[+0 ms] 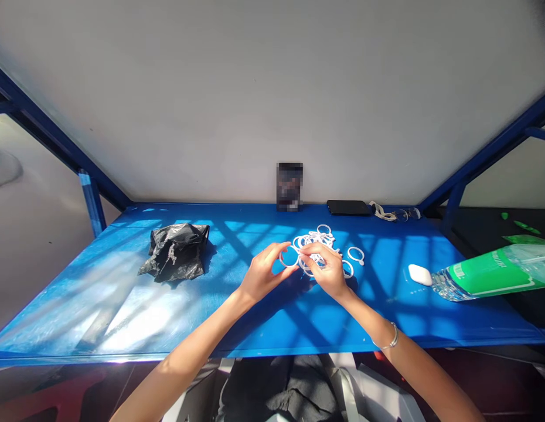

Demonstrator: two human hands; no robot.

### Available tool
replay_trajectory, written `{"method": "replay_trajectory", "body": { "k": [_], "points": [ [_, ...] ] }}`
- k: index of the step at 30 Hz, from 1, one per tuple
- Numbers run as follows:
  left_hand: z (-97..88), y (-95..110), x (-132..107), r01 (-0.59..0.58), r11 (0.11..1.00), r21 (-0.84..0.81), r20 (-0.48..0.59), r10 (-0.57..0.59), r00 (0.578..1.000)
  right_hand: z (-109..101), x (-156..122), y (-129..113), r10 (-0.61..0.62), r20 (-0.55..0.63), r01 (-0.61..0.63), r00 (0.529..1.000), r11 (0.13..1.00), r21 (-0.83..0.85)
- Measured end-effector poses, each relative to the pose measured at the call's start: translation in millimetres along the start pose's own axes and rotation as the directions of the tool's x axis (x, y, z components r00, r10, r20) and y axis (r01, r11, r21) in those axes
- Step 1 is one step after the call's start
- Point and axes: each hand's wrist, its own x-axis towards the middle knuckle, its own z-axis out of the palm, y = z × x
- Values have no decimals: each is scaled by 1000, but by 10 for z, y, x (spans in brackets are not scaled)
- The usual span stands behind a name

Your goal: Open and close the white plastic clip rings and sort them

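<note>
Between my hands, just above the blue table, is a white plastic ring [289, 266]. My left hand [264, 272] grips its left side, thumb below and fingers above. The fingertips of my right hand [327, 271] pinch at the ring's right edge. Under and behind my right hand lies a pile of similar white rings [315, 240], partly hidden by it. A single loose ring [356, 255] with a small round tab rests to the right of the pile.
A crumpled black plastic bag [178, 253] sits on the blue table [237, 228] to the left. Along the back are a propped dark blurred rectangle [289, 187], a black phone [348, 207] and glasses [406, 214]. At right stand a white case [419, 274] and a green-labelled bottle [492, 272].
</note>
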Motion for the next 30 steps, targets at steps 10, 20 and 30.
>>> {"method": "replay_trajectory", "body": {
  "k": [10, 20, 30],
  "points": [
    [-22, 30, -8, 60, 998, -26, 59, -59, 997, 3, -8, 6, -8, -11, 8, 1000, 1000, -11],
    [37, -94, -35, 85, 995, 51, 80, -89, 993, -263, 211, 58, -58, 101, 86, 993, 952, -295],
    [360, -130, -173, 45, 992, 122, 323, -82, 943, -1242, 325, 574, 419, -4, -162, 908, 343, -925]
  ]
}}
